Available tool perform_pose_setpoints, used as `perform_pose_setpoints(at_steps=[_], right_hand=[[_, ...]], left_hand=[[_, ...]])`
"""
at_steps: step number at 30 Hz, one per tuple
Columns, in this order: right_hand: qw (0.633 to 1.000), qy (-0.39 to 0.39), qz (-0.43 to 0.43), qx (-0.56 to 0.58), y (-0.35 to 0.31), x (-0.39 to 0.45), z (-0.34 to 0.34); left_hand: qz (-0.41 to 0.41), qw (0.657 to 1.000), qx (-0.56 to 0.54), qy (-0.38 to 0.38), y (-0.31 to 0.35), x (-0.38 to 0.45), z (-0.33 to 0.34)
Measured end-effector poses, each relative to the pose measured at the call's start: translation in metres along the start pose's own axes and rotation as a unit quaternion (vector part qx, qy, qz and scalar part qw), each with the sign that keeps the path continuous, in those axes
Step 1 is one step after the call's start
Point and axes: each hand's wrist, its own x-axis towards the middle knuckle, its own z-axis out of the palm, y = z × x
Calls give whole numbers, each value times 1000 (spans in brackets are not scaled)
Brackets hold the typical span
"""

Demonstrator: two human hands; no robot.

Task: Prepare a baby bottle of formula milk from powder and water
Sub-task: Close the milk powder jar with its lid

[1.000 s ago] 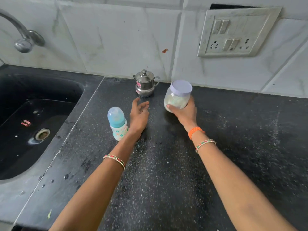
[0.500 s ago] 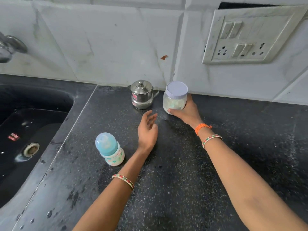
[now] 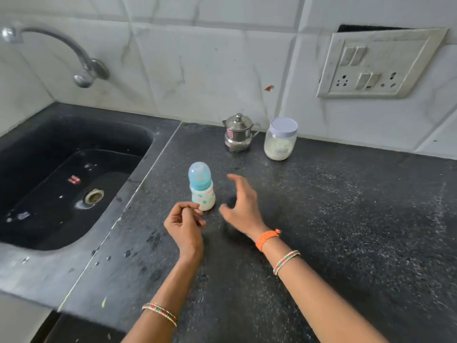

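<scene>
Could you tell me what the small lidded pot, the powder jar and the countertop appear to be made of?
The small lidded pot looks like polished stainless steel, going by its mirror-like reflections. The powder jar seems to be clear plastic or glass, since the pale powder shows through; its lid looks like matte plastic. The countertop appears to be dark speckled stone, perhaps granite.

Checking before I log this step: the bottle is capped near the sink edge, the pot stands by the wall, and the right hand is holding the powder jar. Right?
Not quite. In the head view the right hand is open and empty beside the bottle; the powder jar stands alone by the wall, next to the pot. The rest holds.
</scene>
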Motion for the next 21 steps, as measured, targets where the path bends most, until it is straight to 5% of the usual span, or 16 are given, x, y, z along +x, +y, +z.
perform_pose_setpoints(at_steps=[4,11,16,21], right_hand=[[995,-88,50,-4,-15,-5,45],[981,44,82,-168,-19,-1,31],[967,116,158,-166,15,-15,-16],[973,110,150,-138,25,-20,-30]], left_hand=[[-11,999,28,42,3,10,-34],[-32,997,69,22,3,7,-50],[-27,996,78,-26,4,-4,-34],[12,997,59,-57,16,-6,-15]])
